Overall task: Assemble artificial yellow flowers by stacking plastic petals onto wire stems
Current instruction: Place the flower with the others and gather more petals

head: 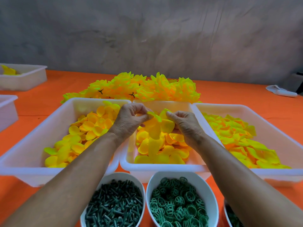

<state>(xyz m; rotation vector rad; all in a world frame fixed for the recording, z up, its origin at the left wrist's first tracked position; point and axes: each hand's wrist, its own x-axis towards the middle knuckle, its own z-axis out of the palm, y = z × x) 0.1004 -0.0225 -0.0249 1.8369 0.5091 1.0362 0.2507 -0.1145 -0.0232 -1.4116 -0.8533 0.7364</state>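
Observation:
Above the middle white tray [164,167], my left hand [129,120] and my right hand [185,123] both pinch a yellow petal piece [157,125] with several lobes hanging down. No stem shows between my fingers. Loose yellow petals fill the middle tray, the left tray [32,171] and the right tray [278,174]. A heap of finished yellow flowers [139,89] lies behind the trays on the orange table.
At the near edge stand a white bowl of dark green stem pegs [114,203], a white bowl of green rings [178,203] and part of a third bowl [229,217]. More white trays [23,79] sit at far left; a white cloth [280,91] lies far right.

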